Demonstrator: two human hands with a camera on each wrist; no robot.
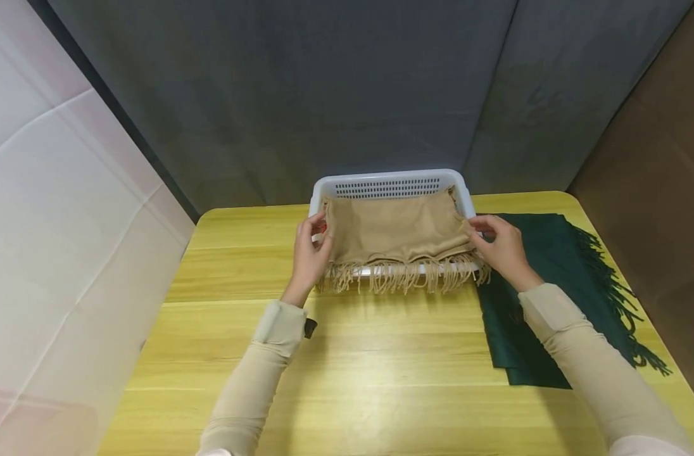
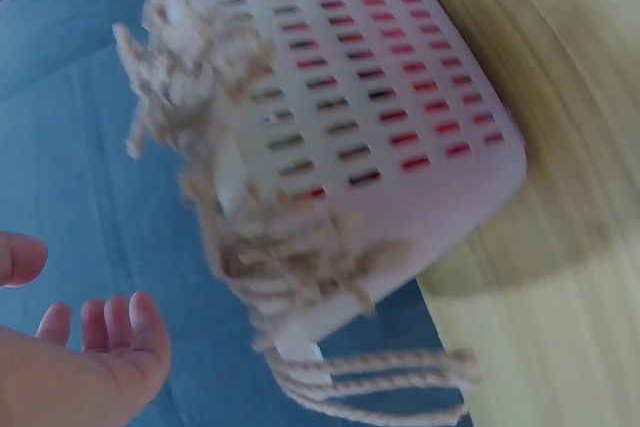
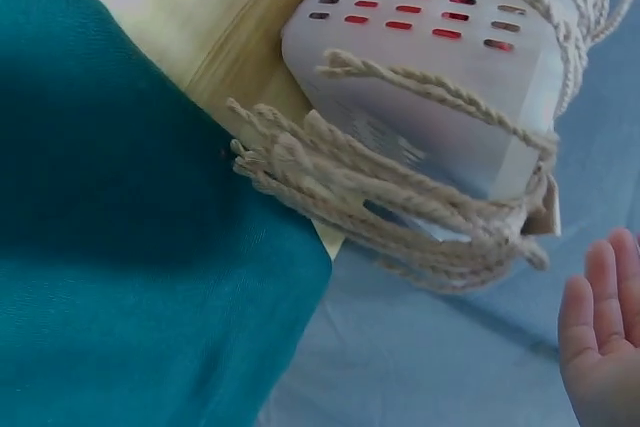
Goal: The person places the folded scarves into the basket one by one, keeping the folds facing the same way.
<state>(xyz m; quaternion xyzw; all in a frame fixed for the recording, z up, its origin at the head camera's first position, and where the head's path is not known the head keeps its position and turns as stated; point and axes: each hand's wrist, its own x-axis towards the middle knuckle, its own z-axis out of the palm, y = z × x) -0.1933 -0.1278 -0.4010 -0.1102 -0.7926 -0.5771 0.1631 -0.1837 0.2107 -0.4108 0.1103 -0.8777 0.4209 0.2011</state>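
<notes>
Settling the fringed tan cloth (image 1: 398, 225) lying across the white perforated plastic basket (image 1: 387, 178) likely goes best if your left hand (image 1: 309, 252) and right hand (image 1: 504, 247), both loosely spread beside its ends, press the edges down evenly.

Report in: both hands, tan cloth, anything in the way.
Left hand at left end of basket, right hand at right end. Tan cloth across basket, fringe hanging over near side. Green cloth at right, nothing seen blocking.
</notes>
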